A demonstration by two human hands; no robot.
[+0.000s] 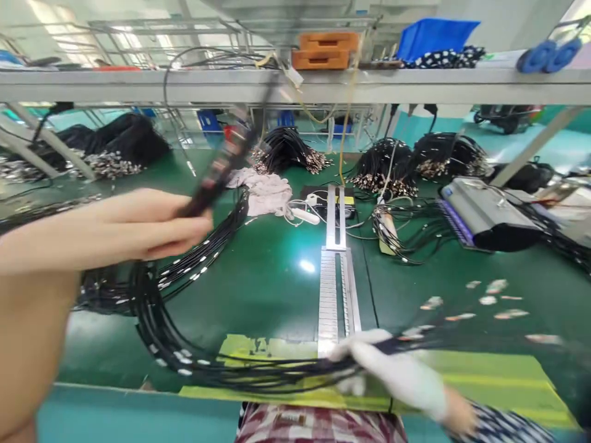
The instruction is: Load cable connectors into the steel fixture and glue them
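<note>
My left hand (138, 227) is raised over the green bench, its fingers pinched on one end of a bundle of thin black cables (184, 289); that end sticks up, blurred by motion. The bundle loops down and across to my right hand (392, 369), which wears a white glove and is closed round the cables near the front edge. Small white tags dot the cables. A metal slotted jig (335, 289) lies flat between the hands, running away from me.
Heaps of black cables with metal connectors (388, 163) lie at the back. A grey machine (484, 212) sits at right, a pale cloth (263, 187) at centre-left. Yellow-green mat (484, 375) covers the front edge. A shelf overhead holds orange boxes (325, 50) and a blue bin (434, 37).
</note>
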